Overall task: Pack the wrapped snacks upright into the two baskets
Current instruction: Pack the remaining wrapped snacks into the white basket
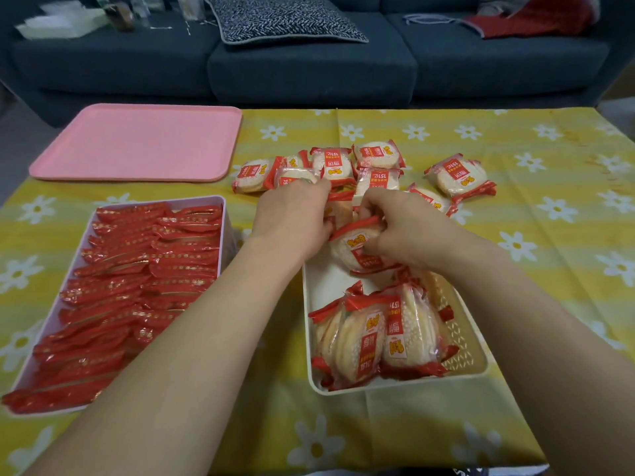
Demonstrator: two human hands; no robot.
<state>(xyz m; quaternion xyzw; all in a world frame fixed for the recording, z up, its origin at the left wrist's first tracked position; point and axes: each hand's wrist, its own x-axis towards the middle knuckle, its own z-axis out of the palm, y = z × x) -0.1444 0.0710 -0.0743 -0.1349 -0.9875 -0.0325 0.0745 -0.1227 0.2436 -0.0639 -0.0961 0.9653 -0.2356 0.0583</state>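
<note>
Snacks in red wrappers fill your pink basket [225, 214] at left, standing in packed rows. Your cream basket [460, 338] holds an upright cluster at its near end. Loose snacks [378, 156] lie flat beyond. Your left hand [292, 218] and right hand [409, 231] both grip one held snack [354, 250] over the cream basket's far end.
</note>
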